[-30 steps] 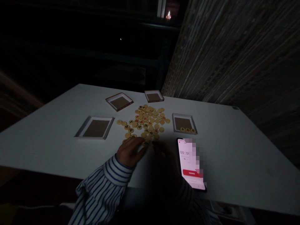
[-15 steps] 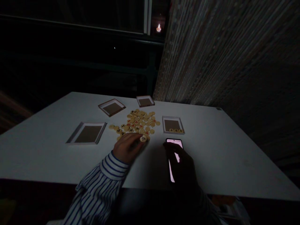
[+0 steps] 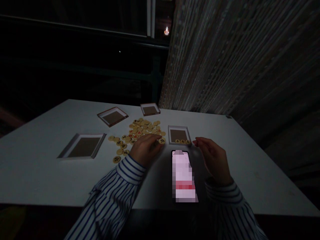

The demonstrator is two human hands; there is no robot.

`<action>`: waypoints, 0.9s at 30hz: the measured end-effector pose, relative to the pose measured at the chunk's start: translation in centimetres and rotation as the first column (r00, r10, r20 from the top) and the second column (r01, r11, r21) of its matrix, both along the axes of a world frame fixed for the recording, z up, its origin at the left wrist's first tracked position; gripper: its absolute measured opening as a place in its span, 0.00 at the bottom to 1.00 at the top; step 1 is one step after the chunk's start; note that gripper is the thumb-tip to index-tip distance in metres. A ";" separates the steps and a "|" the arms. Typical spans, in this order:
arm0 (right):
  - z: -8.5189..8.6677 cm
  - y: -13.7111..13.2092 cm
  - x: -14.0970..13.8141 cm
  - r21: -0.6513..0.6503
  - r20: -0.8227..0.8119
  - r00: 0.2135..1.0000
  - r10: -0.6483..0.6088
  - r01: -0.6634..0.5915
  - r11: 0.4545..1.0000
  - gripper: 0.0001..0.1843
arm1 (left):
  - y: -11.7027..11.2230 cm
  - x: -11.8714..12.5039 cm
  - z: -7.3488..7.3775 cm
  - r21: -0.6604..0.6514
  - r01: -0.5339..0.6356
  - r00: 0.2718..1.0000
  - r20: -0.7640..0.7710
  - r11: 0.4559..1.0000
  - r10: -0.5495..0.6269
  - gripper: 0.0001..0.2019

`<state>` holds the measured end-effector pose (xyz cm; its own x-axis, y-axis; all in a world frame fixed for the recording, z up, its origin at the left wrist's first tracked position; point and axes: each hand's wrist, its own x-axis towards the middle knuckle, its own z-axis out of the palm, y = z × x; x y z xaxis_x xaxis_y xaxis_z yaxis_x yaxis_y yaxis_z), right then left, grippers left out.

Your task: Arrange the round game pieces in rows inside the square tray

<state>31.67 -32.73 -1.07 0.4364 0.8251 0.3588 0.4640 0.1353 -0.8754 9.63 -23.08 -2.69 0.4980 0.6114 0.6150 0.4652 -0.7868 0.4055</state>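
Observation:
My left hand (image 3: 146,150) is closed in a pinch around a round wooden Chinese chess piece (image 3: 162,140) with a dark character facing me. It is over the near side of a heap of such pieces (image 3: 143,125), some marked red, others dark. My right hand (image 3: 216,158) is just right of a small shallow tray (image 3: 178,126), its thumb and fingers together and no object showing between them. Three pieces (image 3: 182,141) stand in a row along that tray's near wall. A lit phone (image 3: 182,166), its screen pixelated, lies between my hands.
Three more shallow trays stand around the heap: one at the left (image 3: 93,151), one at the back left (image 3: 112,116) and one at the back (image 3: 150,109). All are on a white table (image 3: 250,173). Behind its right side hangs a string curtain (image 3: 200,66). The room is dark.
My right hand has left the phone and moved up and right, beside the tray. The left hand has carried its chess piece right, towards the same tray. The view has shifted slightly.

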 end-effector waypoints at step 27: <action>-1.1 6.8 3.6 -0.174 0.017 0.952 0.306 -0.298 0.939 0.11 | 4.4 8.0 -2.7 -0.004 0.002 1.000 -0.001 1.000 -0.002 0.11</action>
<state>35.23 -25.97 -2.17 0.1447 0.9654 0.2171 0.4616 0.1282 -0.8778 17.63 -18.67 -5.39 0.4994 0.6128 0.6124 0.4640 -0.7861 0.4082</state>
